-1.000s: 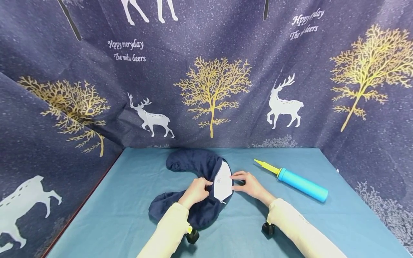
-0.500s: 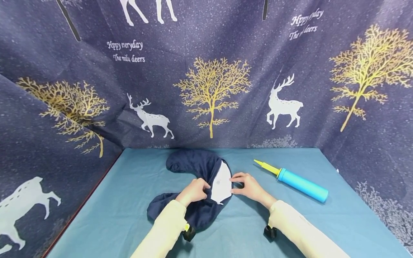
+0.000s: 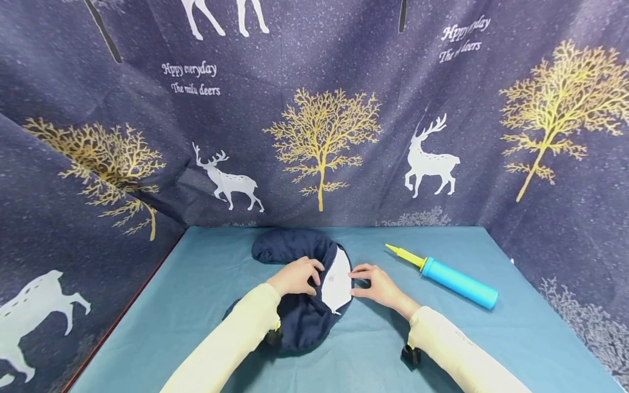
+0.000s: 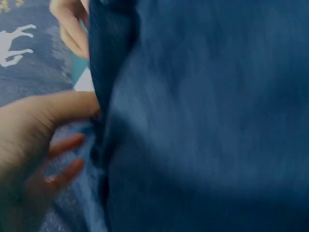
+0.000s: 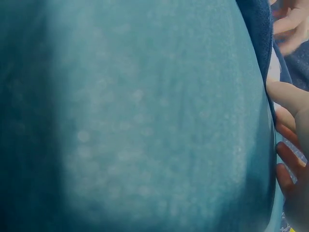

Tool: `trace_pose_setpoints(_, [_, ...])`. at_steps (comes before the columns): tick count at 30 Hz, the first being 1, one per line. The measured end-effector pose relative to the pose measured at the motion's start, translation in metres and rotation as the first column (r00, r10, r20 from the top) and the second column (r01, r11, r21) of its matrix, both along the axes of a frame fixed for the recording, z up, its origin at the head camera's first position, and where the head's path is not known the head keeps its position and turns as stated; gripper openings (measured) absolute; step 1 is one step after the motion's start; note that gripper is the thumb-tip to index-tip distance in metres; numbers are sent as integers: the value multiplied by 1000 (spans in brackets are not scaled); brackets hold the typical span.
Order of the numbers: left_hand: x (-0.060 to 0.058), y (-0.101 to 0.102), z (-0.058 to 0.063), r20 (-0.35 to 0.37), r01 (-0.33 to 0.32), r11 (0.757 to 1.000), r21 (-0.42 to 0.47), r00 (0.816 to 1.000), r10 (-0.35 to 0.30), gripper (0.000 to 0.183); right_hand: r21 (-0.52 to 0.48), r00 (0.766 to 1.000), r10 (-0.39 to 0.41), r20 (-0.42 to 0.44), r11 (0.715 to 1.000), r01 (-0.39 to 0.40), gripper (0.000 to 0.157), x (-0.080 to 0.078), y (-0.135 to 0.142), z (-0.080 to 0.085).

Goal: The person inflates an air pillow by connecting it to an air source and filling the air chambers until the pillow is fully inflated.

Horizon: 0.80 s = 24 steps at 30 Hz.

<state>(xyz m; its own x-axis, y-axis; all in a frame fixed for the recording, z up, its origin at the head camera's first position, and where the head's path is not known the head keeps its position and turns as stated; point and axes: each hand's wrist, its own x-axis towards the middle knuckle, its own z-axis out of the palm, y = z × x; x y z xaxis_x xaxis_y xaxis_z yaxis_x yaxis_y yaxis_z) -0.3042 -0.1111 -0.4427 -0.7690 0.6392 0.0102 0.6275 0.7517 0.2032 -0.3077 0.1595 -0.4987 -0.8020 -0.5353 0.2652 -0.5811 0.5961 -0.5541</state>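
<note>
A navy U-shaped neck pillow (image 3: 304, 327) lies on the table, its curve toward the right. White inner material (image 3: 337, 281) shows through a long zipped opening in that curve, with a small white zip pull at the near end. My left hand (image 3: 297, 277) is over the pillow, left of the opening, fingers spread and bent; in the left wrist view its thumb touches the navy fabric (image 4: 203, 106). At the opening's right edge, my right hand (image 3: 377, 285) pinches the rim between thumb and fingers. The right wrist view shows zip teeth along the navy edge (image 5: 263, 43).
A blue hand pump (image 3: 459, 283) with a yellow nozzle lies to the right of my right hand. Teal cloth covers the table (image 3: 187, 305). Behind it hangs a dark curtain (image 3: 363, 180) printed with deer and trees.
My left hand has let go of the opening's left edge and moved slightly up and away, its fingers spreading. My right hand stays at the right edge. The pump has not moved.
</note>
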Motion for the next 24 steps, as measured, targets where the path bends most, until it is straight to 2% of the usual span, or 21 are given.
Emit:
trace_pose_setpoints(4, [-7, -2, 3, -11, 45, 994, -100, 999, -46, 17, 6, 1000, -12, 10, 1000, 12, 43, -1, 0, 0])
trace_pose_setpoints(8, [-12, -4, 3, 1, 97, 990, -97, 995, -98, 18, 12, 1000, -12, 3, 1000, 12, 43, -1, -1, -1])
trace_pose_setpoints(11, [-16, -6, 0, 7, 118, 989, -86, 993, -118, 26, 7, 1000, -3, -7, 1000, 3, 43, -1, -1, -1])
trace_pose_setpoints(15, [-22, -7, -3, 80, 90, 994, -59, 993, -85, 48, 4, 1000, 0, -16, 1000, 0, 43, 0, -1, -1])
trace_pose_setpoints(19, [-29, -6, -5, 189, 45, 998, -34, 981, -37, 68, 4, 1000, -12, 2, 1000, 12, 43, 0, -1, 0])
trace_pose_setpoints(24, [-29, -4, -5, 242, 40, 998, -43, 970, -28, 73, 10, 1000, -17, 25, 1000, 17, 44, 0, 0, 0])
